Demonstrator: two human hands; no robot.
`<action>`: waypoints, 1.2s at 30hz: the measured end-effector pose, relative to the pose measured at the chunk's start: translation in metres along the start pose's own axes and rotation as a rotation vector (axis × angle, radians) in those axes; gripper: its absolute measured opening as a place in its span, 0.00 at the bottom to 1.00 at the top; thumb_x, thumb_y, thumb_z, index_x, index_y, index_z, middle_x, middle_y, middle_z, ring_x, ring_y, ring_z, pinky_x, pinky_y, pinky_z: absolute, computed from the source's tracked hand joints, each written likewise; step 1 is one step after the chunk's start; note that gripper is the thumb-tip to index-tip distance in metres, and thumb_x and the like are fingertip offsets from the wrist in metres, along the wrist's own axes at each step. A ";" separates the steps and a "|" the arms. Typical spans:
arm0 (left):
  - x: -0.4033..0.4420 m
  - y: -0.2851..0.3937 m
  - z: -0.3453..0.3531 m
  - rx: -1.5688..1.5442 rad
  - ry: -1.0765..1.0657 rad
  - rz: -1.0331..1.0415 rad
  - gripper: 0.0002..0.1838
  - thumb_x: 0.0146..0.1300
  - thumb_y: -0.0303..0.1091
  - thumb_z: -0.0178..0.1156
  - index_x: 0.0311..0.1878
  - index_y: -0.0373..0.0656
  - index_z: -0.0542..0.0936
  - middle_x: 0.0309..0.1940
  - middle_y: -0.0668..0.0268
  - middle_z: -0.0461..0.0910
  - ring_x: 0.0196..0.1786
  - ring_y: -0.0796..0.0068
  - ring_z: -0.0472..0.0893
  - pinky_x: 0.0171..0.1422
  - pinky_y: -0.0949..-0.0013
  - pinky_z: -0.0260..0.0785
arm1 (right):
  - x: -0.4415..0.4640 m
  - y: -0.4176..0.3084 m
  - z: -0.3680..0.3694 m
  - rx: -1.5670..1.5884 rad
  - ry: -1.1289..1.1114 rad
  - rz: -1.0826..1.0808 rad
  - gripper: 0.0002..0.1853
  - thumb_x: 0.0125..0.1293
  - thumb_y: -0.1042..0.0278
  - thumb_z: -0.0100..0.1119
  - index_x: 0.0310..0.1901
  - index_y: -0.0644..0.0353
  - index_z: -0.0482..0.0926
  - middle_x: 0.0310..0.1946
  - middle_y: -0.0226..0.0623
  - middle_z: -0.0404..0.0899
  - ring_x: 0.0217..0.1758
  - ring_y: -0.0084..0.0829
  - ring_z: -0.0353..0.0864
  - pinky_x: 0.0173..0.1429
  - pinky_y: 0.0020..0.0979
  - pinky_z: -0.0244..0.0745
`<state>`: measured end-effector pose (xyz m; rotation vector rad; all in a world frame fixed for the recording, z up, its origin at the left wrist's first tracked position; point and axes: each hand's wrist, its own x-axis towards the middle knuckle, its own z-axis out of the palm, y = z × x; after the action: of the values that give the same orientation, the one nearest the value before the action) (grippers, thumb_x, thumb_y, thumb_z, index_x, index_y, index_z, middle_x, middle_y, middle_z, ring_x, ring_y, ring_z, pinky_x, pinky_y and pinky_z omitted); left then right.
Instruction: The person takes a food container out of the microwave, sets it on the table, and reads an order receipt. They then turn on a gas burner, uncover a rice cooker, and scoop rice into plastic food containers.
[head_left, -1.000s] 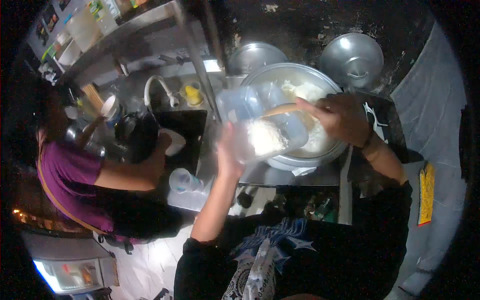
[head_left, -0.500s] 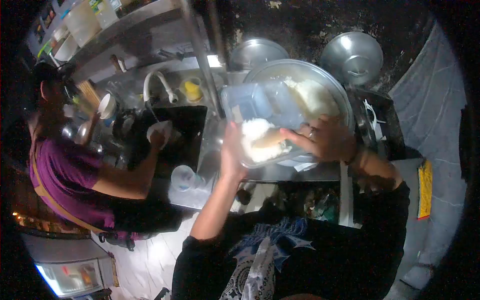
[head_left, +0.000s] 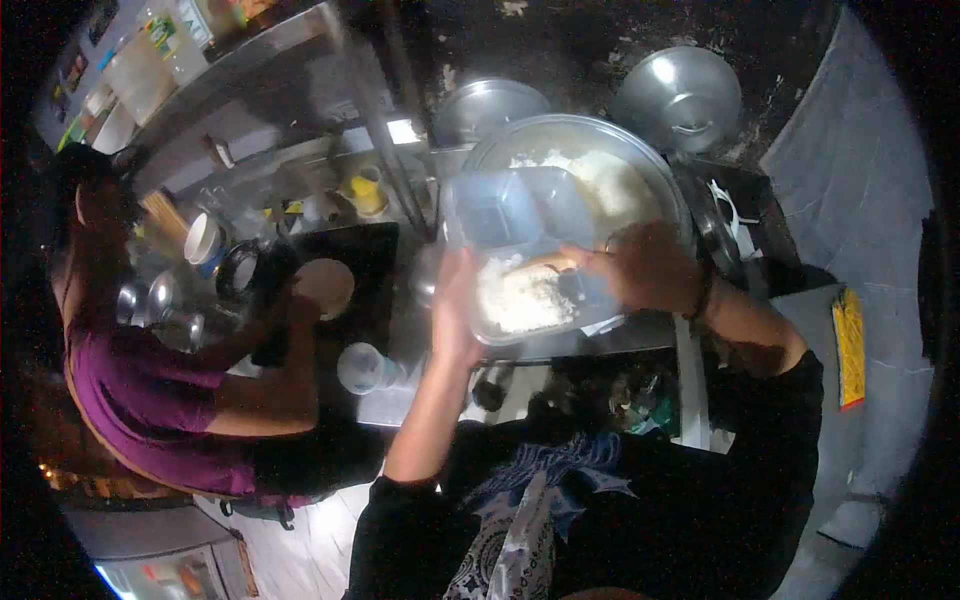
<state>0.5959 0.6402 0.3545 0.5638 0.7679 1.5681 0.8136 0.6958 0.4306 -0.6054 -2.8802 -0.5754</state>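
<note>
My left hand (head_left: 457, 310) grips the near left edge of a clear plastic takeaway container (head_left: 500, 208) with compartments, its hinged lid half seemingly raised at the far side. White rice (head_left: 525, 300) fills the near compartment. Closed around the handle of a tan rice paddle (head_left: 548, 261), my right hand (head_left: 652, 268) keeps its blade at the top of that rice. Just behind the container sits a large metal pot (head_left: 665, 172) with more rice (head_left: 612, 182) inside; the container and my right hand hide its near part.
A co-worker in a purple shirt (head_left: 150, 400) stands on the left, hands at a round plate (head_left: 325, 287) over the dark sink (head_left: 368, 250). A clear plastic cup (head_left: 362, 368) is on the counter. Metal lids (head_left: 680, 98) lean against the back wall.
The paddle has risen from the middle of the rice to its upper edge, uncovering the rice. The co-worker's plate is turned and both their hands are now near it.
</note>
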 end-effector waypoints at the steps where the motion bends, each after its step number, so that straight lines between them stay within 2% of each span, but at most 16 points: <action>1: 0.005 -0.004 -0.005 -0.020 -0.008 -0.019 0.26 0.66 0.51 0.45 0.59 0.41 0.63 0.48 0.56 0.74 0.49 0.62 0.77 0.53 0.61 0.71 | -0.003 0.005 -0.003 -0.072 0.006 0.001 0.27 0.53 0.62 0.50 0.58 0.47 0.68 0.19 0.29 0.71 0.21 0.29 0.73 0.26 0.32 0.69; 5: 0.008 -0.009 -0.006 -0.048 -0.022 -0.029 0.26 0.65 0.49 0.47 0.59 0.42 0.62 0.47 0.56 0.74 0.49 0.61 0.77 0.53 0.59 0.71 | -0.015 0.017 -0.036 -0.058 0.129 0.023 0.27 0.53 0.62 0.51 0.58 0.46 0.68 0.19 0.29 0.72 0.21 0.29 0.73 0.26 0.32 0.69; 7: 0.012 -0.017 -0.004 -0.049 -0.015 -0.011 0.26 0.65 0.49 0.47 0.59 0.42 0.62 0.47 0.56 0.74 0.49 0.61 0.77 0.53 0.59 0.71 | -0.022 0.019 -0.042 -0.151 0.195 0.060 0.27 0.52 0.63 0.52 0.58 0.47 0.67 0.19 0.29 0.71 0.21 0.28 0.73 0.26 0.31 0.69; 8: 0.014 -0.022 -0.001 -0.049 0.012 0.013 0.26 0.65 0.49 0.47 0.59 0.42 0.61 0.47 0.56 0.74 0.49 0.61 0.77 0.53 0.60 0.71 | -0.026 0.020 -0.045 -0.149 0.199 0.053 0.27 0.52 0.63 0.52 0.58 0.47 0.67 0.19 0.29 0.71 0.21 0.28 0.73 0.26 0.31 0.69; 10: 0.014 -0.031 0.008 -0.039 0.044 0.035 0.26 0.65 0.49 0.48 0.59 0.42 0.61 0.48 0.57 0.73 0.49 0.62 0.77 0.53 0.61 0.71 | -0.037 0.021 -0.047 -0.100 0.012 -0.036 0.27 0.51 0.62 0.52 0.57 0.49 0.69 0.20 0.27 0.71 0.22 0.27 0.73 0.25 0.31 0.69; 14: 0.013 -0.039 0.043 0.040 0.086 0.157 0.26 0.64 0.48 0.50 0.59 0.42 0.62 0.50 0.60 0.71 0.50 0.65 0.76 0.53 0.62 0.70 | -0.042 0.021 -0.014 0.064 0.046 -0.037 0.27 0.51 0.64 0.53 0.57 0.49 0.71 0.22 0.28 0.72 0.23 0.26 0.74 0.25 0.30 0.68; 16: 0.012 -0.040 0.050 0.020 0.155 0.110 0.26 0.64 0.49 0.50 0.58 0.42 0.62 0.49 0.60 0.71 0.50 0.64 0.76 0.53 0.62 0.70 | -0.038 0.022 0.004 0.171 0.205 -0.052 0.26 0.49 0.72 0.53 0.55 0.48 0.74 0.16 0.26 0.67 0.21 0.25 0.71 0.26 0.28 0.68; 18: 0.016 -0.040 0.047 0.041 0.179 0.123 0.27 0.64 0.50 0.50 0.59 0.42 0.62 0.50 0.60 0.71 0.49 0.64 0.76 0.53 0.62 0.70 | -0.037 0.025 0.006 0.160 0.239 -0.025 0.26 0.49 0.73 0.53 0.54 0.48 0.75 0.16 0.26 0.67 0.21 0.25 0.72 0.26 0.28 0.68; 20: 0.022 -0.039 0.042 0.009 0.070 0.115 0.27 0.64 0.50 0.49 0.59 0.42 0.63 0.50 0.60 0.71 0.49 0.64 0.76 0.53 0.62 0.70 | -0.037 0.032 -0.001 0.142 0.270 0.006 0.25 0.49 0.73 0.52 0.53 0.48 0.75 0.17 0.27 0.68 0.22 0.25 0.72 0.26 0.28 0.69; 22: 0.024 -0.034 0.042 0.009 0.072 0.116 0.26 0.65 0.50 0.48 0.59 0.42 0.63 0.50 0.60 0.72 0.49 0.65 0.76 0.53 0.62 0.70 | -0.041 0.042 -0.024 0.095 0.193 0.068 0.24 0.50 0.73 0.52 0.53 0.49 0.76 0.19 0.27 0.72 0.21 0.25 0.72 0.26 0.27 0.70; 24: 0.028 -0.035 0.040 0.007 0.067 0.096 0.26 0.65 0.50 0.48 0.59 0.42 0.63 0.50 0.60 0.72 0.49 0.65 0.76 0.53 0.62 0.70 | -0.045 0.040 -0.024 0.123 0.128 0.091 0.24 0.51 0.73 0.52 0.53 0.49 0.76 0.19 0.28 0.73 0.21 0.25 0.73 0.27 0.27 0.70; 26: 0.037 -0.039 0.039 0.092 0.083 0.246 0.26 0.65 0.49 0.48 0.58 0.41 0.63 0.50 0.60 0.72 0.49 0.65 0.76 0.53 0.63 0.70 | -0.044 0.035 -0.018 0.144 0.058 0.126 0.23 0.51 0.72 0.51 0.52 0.49 0.76 0.20 0.28 0.74 0.20 0.26 0.73 0.27 0.27 0.71; 28: 0.045 -0.042 0.037 0.079 0.067 0.231 0.26 0.65 0.50 0.48 0.58 0.41 0.63 0.50 0.60 0.72 0.50 0.65 0.76 0.53 0.63 0.70 | -0.036 0.028 0.007 0.165 0.172 0.053 0.21 0.53 0.71 0.51 0.52 0.49 0.77 0.20 0.29 0.75 0.20 0.26 0.73 0.27 0.29 0.70; 29: 0.048 -0.044 0.035 0.060 0.079 0.232 0.26 0.65 0.50 0.48 0.59 0.41 0.63 0.49 0.59 0.72 0.50 0.65 0.76 0.53 0.63 0.70 | -0.031 0.024 0.017 0.154 0.158 0.069 0.21 0.53 0.71 0.51 0.52 0.49 0.77 0.20 0.29 0.75 0.20 0.26 0.73 0.27 0.29 0.70; 31: 0.056 -0.047 0.029 0.043 0.081 0.205 0.27 0.64 0.50 0.48 0.59 0.41 0.63 0.50 0.59 0.72 0.50 0.65 0.75 0.53 0.63 0.70 | -0.021 0.019 0.032 0.160 0.147 -0.004 0.23 0.55 0.65 0.48 0.56 0.46 0.72 0.23 0.31 0.76 0.19 0.30 0.75 0.20 0.34 0.69; 36: 0.078 -0.035 0.021 -0.096 0.023 0.136 0.29 0.64 0.51 0.49 0.60 0.40 0.61 0.52 0.59 0.70 0.52 0.64 0.74 0.54 0.62 0.69 | -0.012 0.024 0.017 -0.062 0.061 0.082 0.24 0.54 0.63 0.49 0.56 0.46 0.71 0.24 0.31 0.77 0.23 0.28 0.77 0.22 0.32 0.71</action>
<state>0.6233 0.7219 0.3367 0.5375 0.6789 1.7297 0.8335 0.7191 0.4204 -0.6987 -2.7756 -0.6611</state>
